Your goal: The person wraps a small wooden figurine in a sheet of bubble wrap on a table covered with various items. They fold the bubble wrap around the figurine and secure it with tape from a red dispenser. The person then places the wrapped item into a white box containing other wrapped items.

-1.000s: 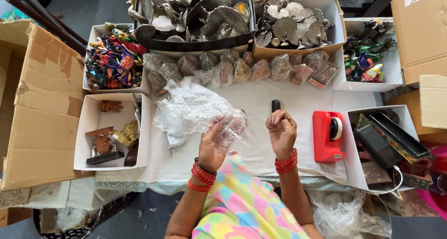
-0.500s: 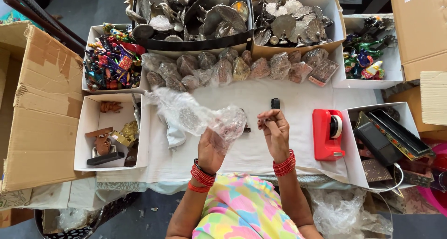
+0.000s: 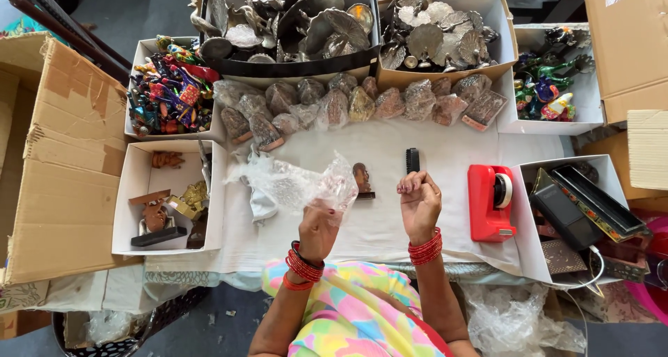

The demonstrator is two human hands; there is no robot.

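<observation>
Head view: left hand [image 3: 319, 226] pinches bubble wrap [image 3: 292, 184] above counter [image 3: 390, 218]; right hand [image 3: 417, 202] curled closed, contents unclear. Best spread wrap flat beside figurine [image 3: 361, 180].

Bright, even daylight, soft w/ no hard shadows. White worktop [image 3: 390, 141] just beyond the fingers [image 3: 410, 184] looks near blown out. Slight sheen on the clear plastic wrap [image 3: 292, 184] left of the fingers. Sharp at centre; wide-angle bend at edges, corners a bit dimmer & softer.
</observation>
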